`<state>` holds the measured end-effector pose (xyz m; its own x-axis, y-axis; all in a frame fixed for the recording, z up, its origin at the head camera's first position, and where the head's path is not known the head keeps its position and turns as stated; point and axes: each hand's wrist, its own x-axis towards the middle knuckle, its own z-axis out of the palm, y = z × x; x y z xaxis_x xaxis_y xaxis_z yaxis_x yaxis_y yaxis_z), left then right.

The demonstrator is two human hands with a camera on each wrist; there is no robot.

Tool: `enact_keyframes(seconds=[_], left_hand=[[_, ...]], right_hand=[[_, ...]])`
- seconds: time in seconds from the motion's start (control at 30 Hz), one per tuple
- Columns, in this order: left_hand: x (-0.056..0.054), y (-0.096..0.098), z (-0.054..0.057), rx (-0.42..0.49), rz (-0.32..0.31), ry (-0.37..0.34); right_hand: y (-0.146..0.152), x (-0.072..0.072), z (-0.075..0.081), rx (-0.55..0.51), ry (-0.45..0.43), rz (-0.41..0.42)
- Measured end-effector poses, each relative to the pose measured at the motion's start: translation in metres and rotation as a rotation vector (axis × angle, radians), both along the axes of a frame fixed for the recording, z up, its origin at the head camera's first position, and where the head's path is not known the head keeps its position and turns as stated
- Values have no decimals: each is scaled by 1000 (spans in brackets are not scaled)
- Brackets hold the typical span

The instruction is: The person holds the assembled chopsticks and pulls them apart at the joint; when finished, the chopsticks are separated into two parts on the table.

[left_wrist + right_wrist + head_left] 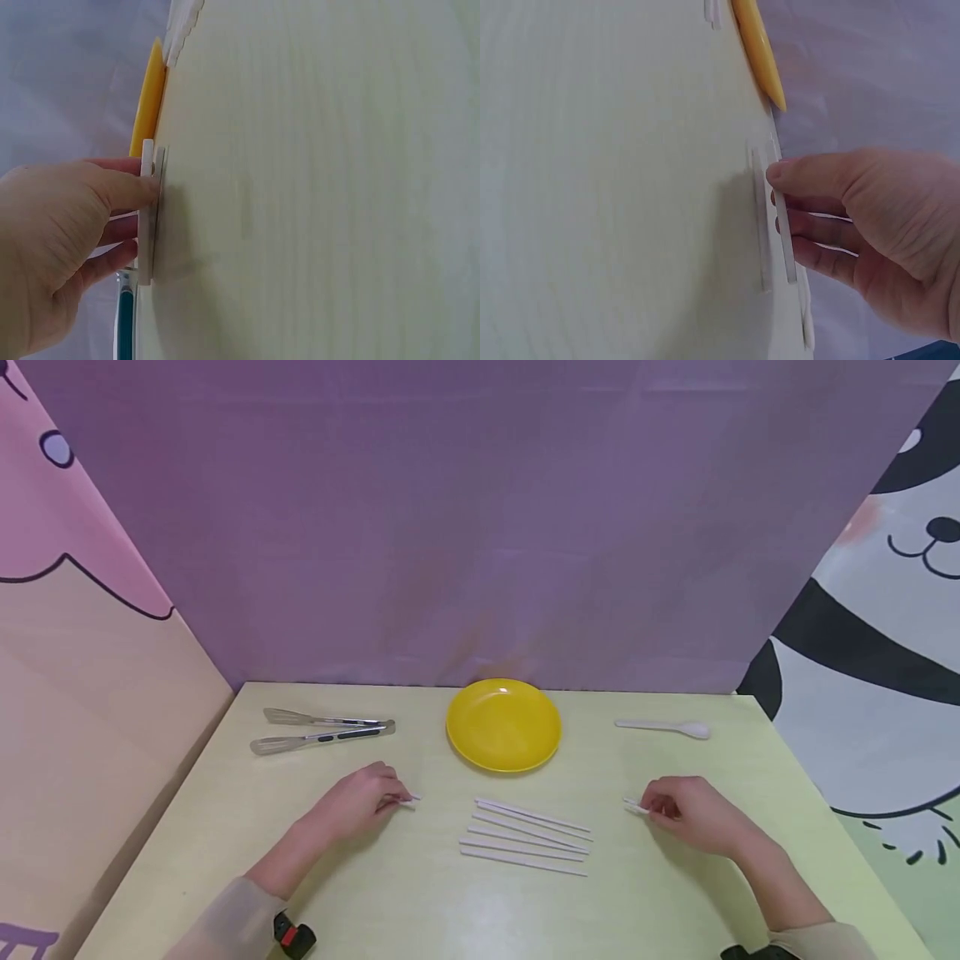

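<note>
The left hand [367, 797] pinches a thin white stick [145, 247] between the thumb and the other fingers, with part of the stick showing past the fingers at both ends. A second stick [154, 232] runs just beside it, almost parallel; whether the fingers touch that one too, I cannot tell.

The right hand [693, 814] pinches a pale stick [787, 240] likewise, with the thumb tip near its upper end in the right wrist view and the other fingers bent behind it. A neighbouring stick [763, 232] lies beside it on the thumb side, apart from the fingers for most of its length. In the head view, two short white ends poke inward from each hand, toward the middle of the bench [525, 918].

Between the hands, well apart from both, several loose sticks [525, 841] lie side by side on the bench in a loose fan, their right ends closer together than their left ends. A yellow plate [503, 727] lies beyond them, near the far edge. Metal tongs [337, 736] lie with their arms spread at the far left, beyond the left hand, and a white spoon [663, 726] lies beyond the right hand.
</note>
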<state>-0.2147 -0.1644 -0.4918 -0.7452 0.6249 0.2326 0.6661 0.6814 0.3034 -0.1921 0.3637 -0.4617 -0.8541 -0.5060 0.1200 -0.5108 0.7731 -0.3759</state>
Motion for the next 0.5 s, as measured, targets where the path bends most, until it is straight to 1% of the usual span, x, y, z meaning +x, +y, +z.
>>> enact_keyframes(seconds=[0.2, 0.33, 0.43, 0.5], left_hand=[[-2, 3, -2, 12, 6, -16], [-3, 5, -3, 33, 8, 10], [-1, 9, 0, 41, 8, 24], [1, 15, 4, 34, 6, 14]], right_hand=[[-5, -1, -4, 35, -8, -16], [-9, 0, -5, 43, -15, -38], [-12, 0, -2, 49, 1, -44], [-18, 0, 2, 49, 13, -36]])
